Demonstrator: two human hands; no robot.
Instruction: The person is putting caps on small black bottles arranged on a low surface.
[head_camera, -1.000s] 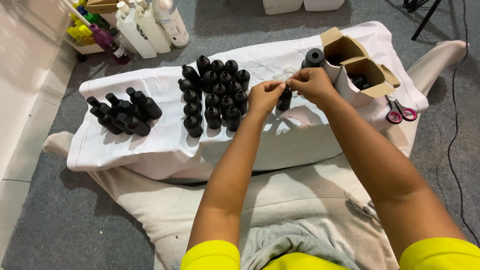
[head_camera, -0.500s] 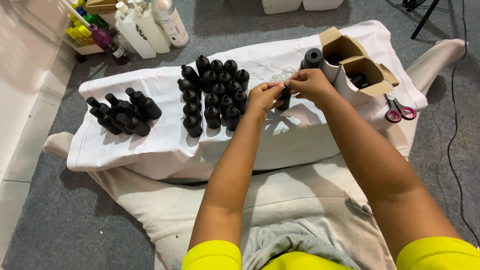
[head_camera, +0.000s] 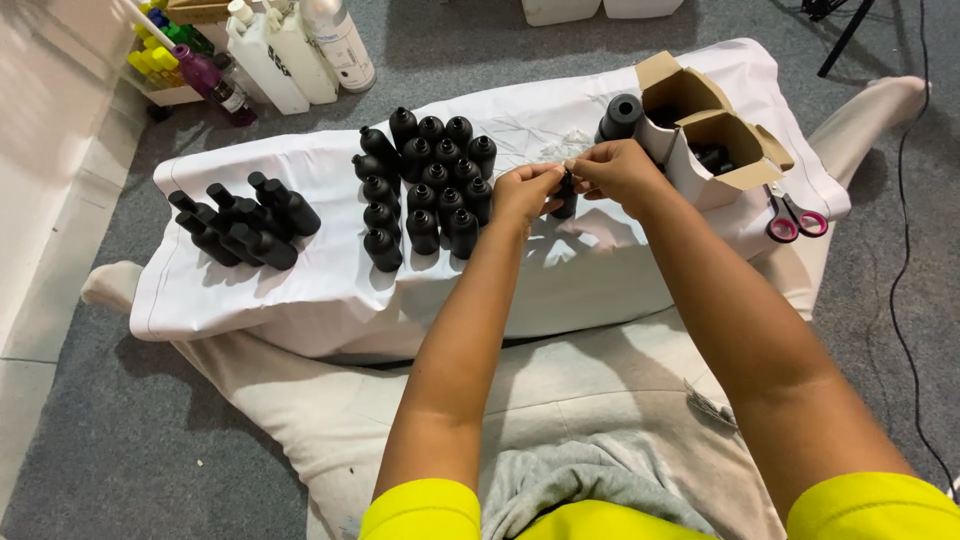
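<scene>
both hands (head_camera: 575, 183) pinching small black bottle (head_camera: 565, 196), upright bottle cluster (head_camera: 425, 190) beside

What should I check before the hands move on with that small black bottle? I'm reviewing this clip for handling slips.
1. Both hands on the bottle: ok. Left hand and right hand meet around the small black bottle.
2. Grip firmness: cannot tell; fingers hide most of it.
3. Cap state: cannot tell, hidden.
4. Upright bottle group standing: ok, all upright beside the left hand.
5. Lying bottle pile kept apart: ok, separate at the cloth's left.
6. Open cardboard box within reach: ok, just beyond the right hand; scissors lie clear of both.
</scene>
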